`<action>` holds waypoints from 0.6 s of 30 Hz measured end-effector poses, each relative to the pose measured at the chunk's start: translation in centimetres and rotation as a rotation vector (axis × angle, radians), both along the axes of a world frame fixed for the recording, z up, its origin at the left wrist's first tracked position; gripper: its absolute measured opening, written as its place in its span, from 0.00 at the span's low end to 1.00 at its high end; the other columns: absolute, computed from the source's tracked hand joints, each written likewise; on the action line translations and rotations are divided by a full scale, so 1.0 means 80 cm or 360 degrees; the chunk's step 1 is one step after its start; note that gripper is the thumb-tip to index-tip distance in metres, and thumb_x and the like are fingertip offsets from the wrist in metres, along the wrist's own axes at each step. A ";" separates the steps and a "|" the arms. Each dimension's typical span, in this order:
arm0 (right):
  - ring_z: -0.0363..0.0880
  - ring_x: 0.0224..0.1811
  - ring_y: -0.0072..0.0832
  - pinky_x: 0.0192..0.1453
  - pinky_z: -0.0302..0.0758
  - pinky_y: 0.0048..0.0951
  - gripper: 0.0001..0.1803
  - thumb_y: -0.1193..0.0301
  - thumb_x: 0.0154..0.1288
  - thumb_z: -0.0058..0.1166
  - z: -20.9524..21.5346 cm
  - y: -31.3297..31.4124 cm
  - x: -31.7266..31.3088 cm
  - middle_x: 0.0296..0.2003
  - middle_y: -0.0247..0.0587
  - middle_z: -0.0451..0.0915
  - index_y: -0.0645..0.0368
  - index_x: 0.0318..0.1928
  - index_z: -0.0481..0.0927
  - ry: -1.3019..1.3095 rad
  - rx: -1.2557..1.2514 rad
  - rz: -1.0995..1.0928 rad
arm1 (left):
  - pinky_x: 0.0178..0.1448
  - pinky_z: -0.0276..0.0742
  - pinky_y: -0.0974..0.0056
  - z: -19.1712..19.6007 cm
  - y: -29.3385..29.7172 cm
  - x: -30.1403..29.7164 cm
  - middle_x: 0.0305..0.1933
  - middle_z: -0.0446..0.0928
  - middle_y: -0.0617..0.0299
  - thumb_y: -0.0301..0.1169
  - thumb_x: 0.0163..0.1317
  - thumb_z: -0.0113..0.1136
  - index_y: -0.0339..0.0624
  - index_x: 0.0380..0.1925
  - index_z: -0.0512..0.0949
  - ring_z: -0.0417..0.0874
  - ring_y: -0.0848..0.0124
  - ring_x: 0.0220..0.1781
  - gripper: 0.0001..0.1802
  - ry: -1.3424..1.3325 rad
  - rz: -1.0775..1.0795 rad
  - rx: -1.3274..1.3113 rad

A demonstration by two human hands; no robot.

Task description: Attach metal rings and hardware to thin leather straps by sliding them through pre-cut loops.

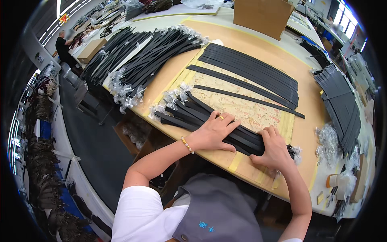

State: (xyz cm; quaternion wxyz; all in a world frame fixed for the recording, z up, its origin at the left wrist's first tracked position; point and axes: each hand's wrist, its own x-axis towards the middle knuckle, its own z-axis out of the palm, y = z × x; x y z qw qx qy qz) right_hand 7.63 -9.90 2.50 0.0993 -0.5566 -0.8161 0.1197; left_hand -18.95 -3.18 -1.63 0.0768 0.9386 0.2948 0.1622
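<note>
Along the table's near edge lies a loose bundle of long flat black straps [189, 108], with clear plastic on their ends. My left hand [213, 131] rests across the straps, fingers spread and thumb apart. Farther right, my right hand [276, 149] spans the same bundle, its fingers curled over the far side and its thumb at the near side. Parts of the straps are hidden beneath both hands. Beyond them a single black strap [246, 99] lies apart on the marked board [242, 107]. Another strip sits just behind it, next to a flat row of black straps [250, 68].
A large pile of black straps [149, 60] with plastic-wrapped ends lies at the left. More straps [342, 105] are stacked at the right, near crumpled clear plastic [328, 147] and a plastic cup [346, 183]. A cardboard box [262, 16] stands behind. One person [64, 48] stands far left.
</note>
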 end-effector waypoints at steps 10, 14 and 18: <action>0.78 0.43 0.47 0.48 0.77 0.46 0.20 0.65 0.47 0.67 -0.016 -0.025 -0.020 0.36 0.50 0.78 0.64 0.36 0.75 -0.0106 -0.0064 0.0004 | 0.58 0.72 0.55 -0.020 -0.016 -0.008 0.43 0.78 0.59 0.47 0.49 0.76 0.39 0.55 0.76 0.80 0.61 0.48 0.36 -0.0169 -0.0146 0.0307; 0.80 0.41 0.48 0.45 0.78 0.45 0.19 0.65 0.46 0.67 -0.015 -0.030 -0.022 0.33 0.52 0.80 0.64 0.33 0.74 -0.0054 0.0091 0.0056 | 0.54 0.74 0.59 -0.021 -0.021 -0.007 0.39 0.77 0.61 0.43 0.46 0.77 0.41 0.50 0.76 0.80 0.63 0.46 0.33 -0.0201 -0.0145 0.0338; 0.82 0.36 0.48 0.42 0.78 0.46 0.19 0.66 0.47 0.67 -0.010 -0.036 -0.020 0.28 0.51 0.80 0.64 0.33 0.74 -0.0087 0.0159 0.0067 | 0.53 0.74 0.59 -0.002 -0.020 -0.012 0.39 0.77 0.61 0.40 0.46 0.76 0.41 0.49 0.76 0.81 0.63 0.46 0.31 -0.0159 -0.0159 0.0256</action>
